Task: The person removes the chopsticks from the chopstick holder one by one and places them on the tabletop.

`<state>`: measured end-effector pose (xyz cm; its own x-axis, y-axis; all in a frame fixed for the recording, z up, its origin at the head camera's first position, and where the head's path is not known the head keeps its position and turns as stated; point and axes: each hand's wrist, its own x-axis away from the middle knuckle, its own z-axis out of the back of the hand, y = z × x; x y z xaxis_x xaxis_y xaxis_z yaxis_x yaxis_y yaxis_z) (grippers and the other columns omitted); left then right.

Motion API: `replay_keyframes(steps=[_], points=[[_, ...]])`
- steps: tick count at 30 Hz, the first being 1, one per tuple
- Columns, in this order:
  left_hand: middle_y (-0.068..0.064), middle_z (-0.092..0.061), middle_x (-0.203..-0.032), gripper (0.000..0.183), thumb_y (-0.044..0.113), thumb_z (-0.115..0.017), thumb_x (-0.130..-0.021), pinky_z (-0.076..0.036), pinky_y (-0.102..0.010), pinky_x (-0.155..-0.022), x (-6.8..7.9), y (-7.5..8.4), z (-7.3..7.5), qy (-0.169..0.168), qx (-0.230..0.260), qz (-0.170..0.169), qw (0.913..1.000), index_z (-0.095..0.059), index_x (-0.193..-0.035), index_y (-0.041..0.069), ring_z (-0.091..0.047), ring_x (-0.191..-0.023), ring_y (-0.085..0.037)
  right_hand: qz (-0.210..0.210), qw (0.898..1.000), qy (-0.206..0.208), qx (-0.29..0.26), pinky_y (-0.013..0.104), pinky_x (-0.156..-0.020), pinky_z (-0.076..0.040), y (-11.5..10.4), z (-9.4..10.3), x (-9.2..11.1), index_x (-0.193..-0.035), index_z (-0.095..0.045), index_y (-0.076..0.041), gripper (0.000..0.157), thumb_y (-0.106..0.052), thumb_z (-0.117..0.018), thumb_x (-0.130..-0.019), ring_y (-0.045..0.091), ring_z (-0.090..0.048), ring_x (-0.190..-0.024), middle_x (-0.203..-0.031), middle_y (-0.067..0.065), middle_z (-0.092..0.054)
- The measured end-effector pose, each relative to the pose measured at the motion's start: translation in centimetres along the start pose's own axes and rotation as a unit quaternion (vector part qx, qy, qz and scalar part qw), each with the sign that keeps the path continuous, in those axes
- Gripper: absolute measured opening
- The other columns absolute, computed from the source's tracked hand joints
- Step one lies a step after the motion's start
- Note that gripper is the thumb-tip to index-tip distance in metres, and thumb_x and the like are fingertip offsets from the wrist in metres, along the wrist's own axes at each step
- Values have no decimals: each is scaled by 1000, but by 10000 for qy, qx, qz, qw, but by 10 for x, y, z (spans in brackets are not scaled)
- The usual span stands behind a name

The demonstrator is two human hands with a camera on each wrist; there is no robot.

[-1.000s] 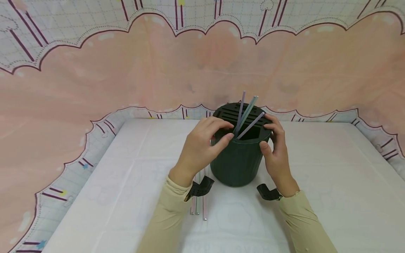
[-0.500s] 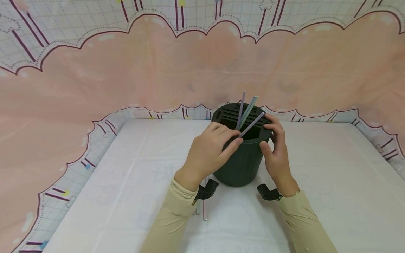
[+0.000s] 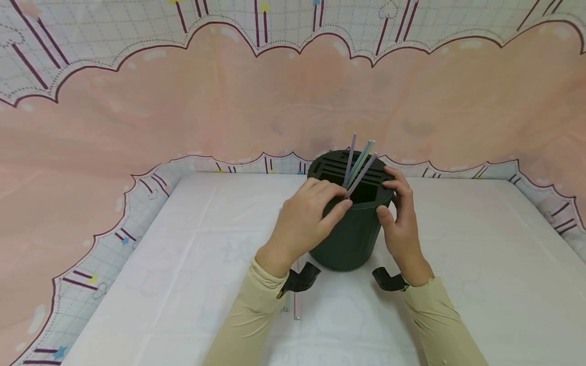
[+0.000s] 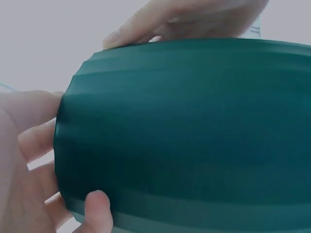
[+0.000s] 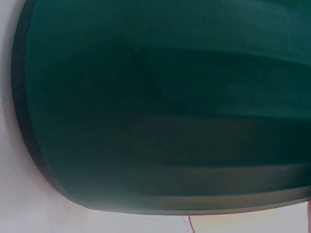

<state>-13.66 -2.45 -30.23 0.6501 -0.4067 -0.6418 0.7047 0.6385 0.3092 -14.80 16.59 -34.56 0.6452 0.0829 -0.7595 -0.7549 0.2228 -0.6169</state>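
Note:
A dark green bucket-like container (image 3: 345,231) with a slotted top stands on the table. Several thin pastel straws rise from its front opening, among them a teal straw (image 3: 360,162) and two purple ones. My left hand (image 3: 304,218) reaches over the left rim and pinches the lower part of the right-hand purple straw (image 3: 363,174); the lower end is hidden. My right hand (image 3: 400,226) grips the right rim, thumb in front, other fingers farther back. The left wrist view shows the ribbed wall between both hands; in the right wrist view the wall (image 5: 146,107) fills most of the picture.
Loose straws, including a pink one (image 3: 297,305), lie on the white tabletop (image 3: 206,284), partly hidden beneath my left wrist. Black wrist mounts (image 3: 302,278) stick out near the container's base. A patterned peach curtain (image 3: 274,101) hangs behind the table.
My left hand has moved right along the rim to the right-hand purple straw. That straw now leans less to the right, closer to the others. My right hand keeps its hold.

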Motion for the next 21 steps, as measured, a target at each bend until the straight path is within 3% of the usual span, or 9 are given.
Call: replay_keyframes(steps=[4,9,13,21], points=[[9,-58,-94,19,29,-49,-92,-42,-18,-70,-2,-1,1,119,583,101,9982,-60,-100,16,-48,-87,-4,-66,10000,-27,-1,40,-98,-26,0,1,-1,-118,-32,10,68,-49,-45,-87,27,-24,-129,-140,14,-26],[6,-59,-96,18,24,-52,-91,-44,-18,-68,-5,-2,3,317,1381,131,9898,-59,-101,12,-51,-81,-2,-100,9999,-37,-30,38,-99,-25,1,2,-3,-118,-32,10,68,-49,-46,-87,27,-24,-129,-140,14,-26],[4,-60,-93,17,21,-53,-90,-46,-22,-61,-5,-3,8,599,1951,219,9787,-59,-101,10,-53,-79,-3,-142,9999,-43,-50,38,-99,-25,2,2,-4,-119,-32,9,67,-48,-46,-87,27,-24,-128,-140,13,-26],[-2,-63,-92,11,8,-53,-89,-50,-27,-62,-6,-2,22,1202,2725,281,9542,-59,-97,5,-58,-76,-14,-150,9999,-54,-67,39,-98,-25,3,3,-5,-118,-33,9,67,-48,-46,-87,26,-25,-128,-140,13,-27]])
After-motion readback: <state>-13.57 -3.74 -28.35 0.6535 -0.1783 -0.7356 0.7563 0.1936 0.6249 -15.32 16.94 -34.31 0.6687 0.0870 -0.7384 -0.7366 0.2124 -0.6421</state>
